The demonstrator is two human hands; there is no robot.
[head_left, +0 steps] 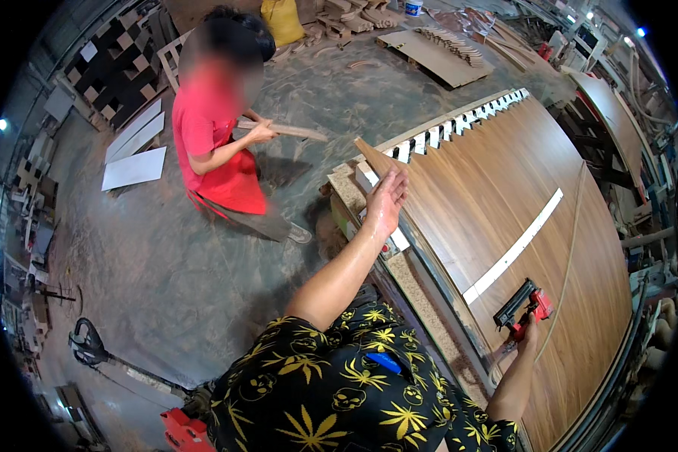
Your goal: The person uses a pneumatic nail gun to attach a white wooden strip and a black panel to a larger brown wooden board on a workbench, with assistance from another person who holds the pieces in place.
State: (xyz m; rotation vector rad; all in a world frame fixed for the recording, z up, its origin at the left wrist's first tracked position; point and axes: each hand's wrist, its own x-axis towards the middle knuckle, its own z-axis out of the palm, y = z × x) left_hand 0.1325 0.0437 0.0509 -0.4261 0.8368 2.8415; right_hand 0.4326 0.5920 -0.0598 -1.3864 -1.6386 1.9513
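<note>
grips red nail gun [536,306] in right hand [529,336]; touches wooden piece [374,157], slanting lengthwise forward-left, with nearer left hand [386,200]; cannot tell if gripped.

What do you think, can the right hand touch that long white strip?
Probably yes: the strip lies uncovered on the panel, close by. But the right hand holds a red nail gun, which might get in the way.

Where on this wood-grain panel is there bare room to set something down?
The wood-grain panel is bare between the row of black-and-white pieces and the white strip, and right of the hose. It's crowded around your left hand and the wooden piece, and around the nail gun in your right hand.
</note>
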